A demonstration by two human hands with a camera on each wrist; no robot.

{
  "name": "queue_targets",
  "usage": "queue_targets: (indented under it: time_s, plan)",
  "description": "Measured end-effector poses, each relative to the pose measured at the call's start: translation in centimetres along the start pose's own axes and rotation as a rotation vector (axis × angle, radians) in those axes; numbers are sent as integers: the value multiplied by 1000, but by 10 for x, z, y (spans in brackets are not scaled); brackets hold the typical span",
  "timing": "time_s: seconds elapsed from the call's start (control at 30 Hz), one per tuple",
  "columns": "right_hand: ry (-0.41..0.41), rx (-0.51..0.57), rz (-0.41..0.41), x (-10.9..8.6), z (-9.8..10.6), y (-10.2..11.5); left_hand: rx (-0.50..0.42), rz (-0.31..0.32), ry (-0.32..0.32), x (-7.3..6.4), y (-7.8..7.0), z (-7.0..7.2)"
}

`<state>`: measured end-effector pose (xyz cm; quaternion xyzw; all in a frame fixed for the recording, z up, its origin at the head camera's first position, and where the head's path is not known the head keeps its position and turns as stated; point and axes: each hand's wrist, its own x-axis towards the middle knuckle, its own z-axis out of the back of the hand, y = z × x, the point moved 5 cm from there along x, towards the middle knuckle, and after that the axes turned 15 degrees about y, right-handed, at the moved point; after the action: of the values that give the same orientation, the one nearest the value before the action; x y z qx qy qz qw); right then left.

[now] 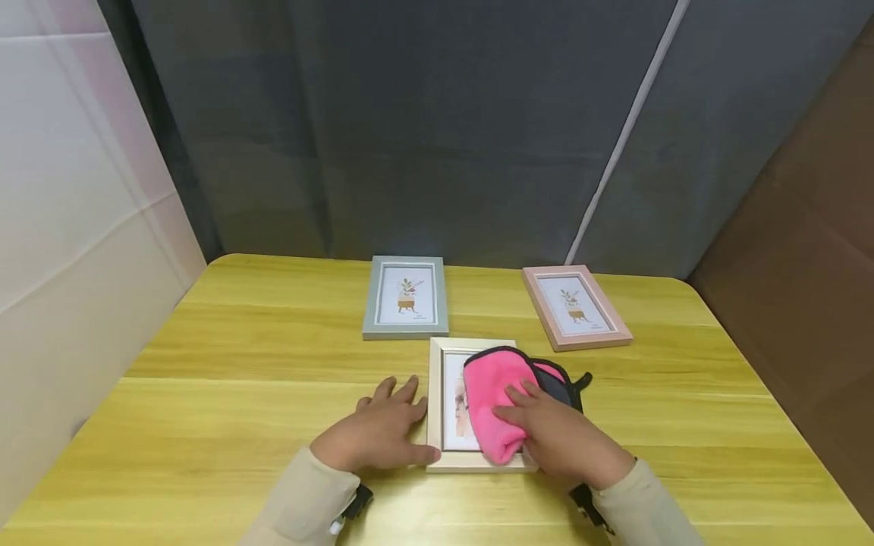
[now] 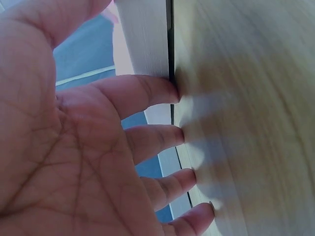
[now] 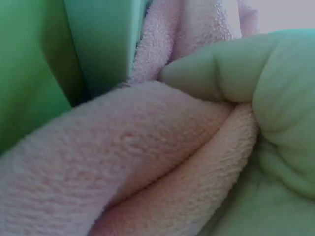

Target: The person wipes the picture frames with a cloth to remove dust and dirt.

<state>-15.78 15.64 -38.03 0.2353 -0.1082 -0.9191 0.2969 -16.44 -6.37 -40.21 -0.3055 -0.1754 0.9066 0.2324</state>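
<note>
A pink cloth (image 1: 493, 398) lies over the right part of a cream picture frame (image 1: 435, 413) at the near middle of the table (image 1: 259, 387). The right hand (image 1: 563, 434) grips the cloth, a fold caught by its thumb; the left hand (image 1: 382, 432) is spread at the frame's left side, thumb at the lower corner. The cloth is fuzzy, black-edged and bunched. Beyond lie a grey-blue frame (image 1: 406, 299) and, right, a tilted pink frame (image 1: 576, 307); behind hangs a dark curtain (image 1: 437, 136).
</note>
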Motion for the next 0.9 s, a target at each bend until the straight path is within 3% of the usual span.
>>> queue_targets:
  time_s: [0.2, 0.37, 0.63, 0.77, 0.9]
  plan:
    - [18, 200, -134, 36, 24, -24, -2, 2, 9, -1, -1, 0]
    - [6, 310, -207, 39, 29, -33, -8, -13, 14, 2, -6, 1]
    - [-166, 131, -132, 35, 40, -44, -14, -19, 17, 5, -7, -2]
    - [-105, 105, -175, 47, 33, -45, 14, -15, 21, 5, -5, -2]
    - [-33, 88, -189, 61, 30, -30, 44, -6, 19, 4, -2, 1]
